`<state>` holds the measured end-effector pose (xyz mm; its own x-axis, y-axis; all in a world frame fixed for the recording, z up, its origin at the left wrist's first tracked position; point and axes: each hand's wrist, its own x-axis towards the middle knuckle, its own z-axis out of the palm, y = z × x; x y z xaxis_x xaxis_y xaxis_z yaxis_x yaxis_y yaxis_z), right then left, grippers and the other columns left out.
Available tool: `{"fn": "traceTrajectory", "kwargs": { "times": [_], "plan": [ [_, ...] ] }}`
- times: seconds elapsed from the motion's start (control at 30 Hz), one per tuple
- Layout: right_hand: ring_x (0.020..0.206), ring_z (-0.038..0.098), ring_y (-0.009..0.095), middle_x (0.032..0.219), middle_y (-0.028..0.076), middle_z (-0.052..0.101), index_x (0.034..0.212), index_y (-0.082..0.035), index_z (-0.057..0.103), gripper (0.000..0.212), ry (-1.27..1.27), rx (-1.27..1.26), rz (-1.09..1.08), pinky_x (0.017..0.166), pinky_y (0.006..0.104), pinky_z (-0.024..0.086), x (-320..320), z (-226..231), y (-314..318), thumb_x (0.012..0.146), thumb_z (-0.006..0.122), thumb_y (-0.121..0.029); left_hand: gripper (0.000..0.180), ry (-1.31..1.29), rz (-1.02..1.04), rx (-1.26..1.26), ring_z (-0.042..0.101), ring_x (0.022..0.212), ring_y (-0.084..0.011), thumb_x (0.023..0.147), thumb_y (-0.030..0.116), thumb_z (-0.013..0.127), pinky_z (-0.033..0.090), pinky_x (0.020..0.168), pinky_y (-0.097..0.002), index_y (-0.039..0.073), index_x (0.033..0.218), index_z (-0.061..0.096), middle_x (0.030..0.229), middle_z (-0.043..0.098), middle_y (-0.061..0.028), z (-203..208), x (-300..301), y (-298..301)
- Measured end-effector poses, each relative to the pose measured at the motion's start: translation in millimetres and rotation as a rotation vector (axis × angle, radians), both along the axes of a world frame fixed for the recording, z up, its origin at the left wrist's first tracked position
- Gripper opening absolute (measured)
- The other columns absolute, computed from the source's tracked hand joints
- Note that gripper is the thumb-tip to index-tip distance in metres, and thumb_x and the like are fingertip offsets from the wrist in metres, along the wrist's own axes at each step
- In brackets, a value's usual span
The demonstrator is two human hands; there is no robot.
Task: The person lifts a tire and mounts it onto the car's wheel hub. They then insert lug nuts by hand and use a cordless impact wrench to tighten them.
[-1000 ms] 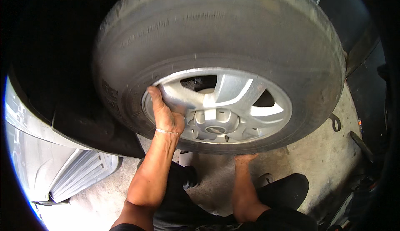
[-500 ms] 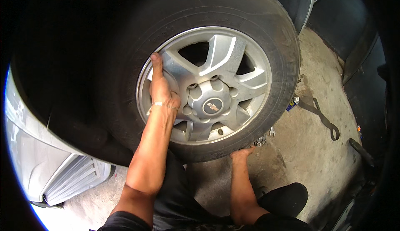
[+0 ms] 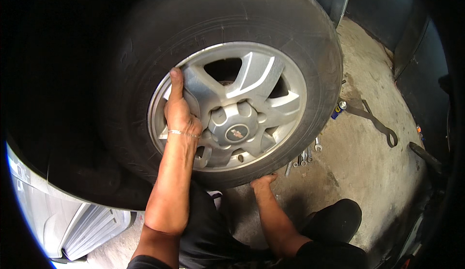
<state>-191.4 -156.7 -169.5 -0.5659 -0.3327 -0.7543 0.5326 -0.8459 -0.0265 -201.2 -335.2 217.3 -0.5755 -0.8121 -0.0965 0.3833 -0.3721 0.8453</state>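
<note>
A large wheel, with a black tire [image 3: 290, 22] around a silver alloy rim [image 3: 213, 87], stands in front of me in the dark wheel well. My left hand [image 3: 179, 111] grips the rim at its left side. Its thumb points up along the rim edge, and the other fingers are hidden in the gap behind the spokes. At the bottom of the tire, my right hand [image 3: 263, 181] holds it from underneath; most of its fingers are out of sight below the tread. A silver center cap [image 3: 233, 123] covers the hub area.
Several wrenches [image 3: 304, 158] lie on the concrete floor [image 3: 358, 172] right of the tire. Beyond them are a small blue spray can [image 3: 338, 110] and a dark strap-like tool [image 3: 375, 121]. Silver bodywork with a ribbed step [image 3: 94, 232] is at the lower left.
Both hands and the wheel have shifted left and a little toward me. More of the wrenches show beside the tire. Each hand keeps its hold.
</note>
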Motion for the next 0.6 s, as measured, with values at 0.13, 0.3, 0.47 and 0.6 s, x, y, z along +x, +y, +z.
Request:
{"fn": "traceTrajectory", "kwargs": {
  "times": [0.13,0.3,0.47,0.6],
  "plan": [
    [0.151,0.032,0.040,0.166,0.014,0.032,0.159,-0.011,0.038,0.083,0.021,-0.107,-0.011,0.122,0.0588,0.026,9,-16,-14,0.097,0.016,-0.063,0.073,-0.024,-0.008,-0.057,0.054,0.131,-0.0246,0.092,0.057,0.070,0.036,0.119,-0.0399,0.000,0.137,0.058,0.139,0.062,-0.0116,-5,-6,6],
    [0.148,0.034,0.041,0.164,0.014,0.034,0.157,-0.012,0.040,0.082,0.040,-0.185,-0.020,0.121,0.0603,0.028,23,-24,-38,0.098,0.021,-0.066,0.089,-0.016,0.056,-0.182,0.057,0.125,-0.0264,0.082,0.055,0.084,0.044,0.111,-0.0395,-0.011,0.133,0.055,0.133,0.060,-0.0210,-17,-14,2],
    [0.148,0.033,0.042,0.161,0.014,0.038,0.155,-0.013,0.043,0.083,0.100,-0.189,0.062,0.118,0.0636,0.029,23,-26,-34,0.096,0.025,-0.069,0.086,-0.085,0.061,-0.186,0.057,0.124,-0.0265,0.082,0.056,0.082,0.041,0.113,-0.0404,-0.008,0.133,0.056,0.133,0.061,-0.0178,-18,-21,2],
    [0.147,0.037,0.039,0.161,0.013,0.041,0.154,-0.012,0.044,0.083,0.185,-0.019,0.038,0.119,0.0593,0.030,-59,-50,22,0.095,0.032,-0.068,0.080,-0.114,0.059,-0.206,0.056,0.125,-0.0259,0.087,0.056,0.077,0.040,0.113,-0.0421,-0.005,0.135,0.057,0.133,0.062,-0.0162,-14,-19,8]
  ]
}}
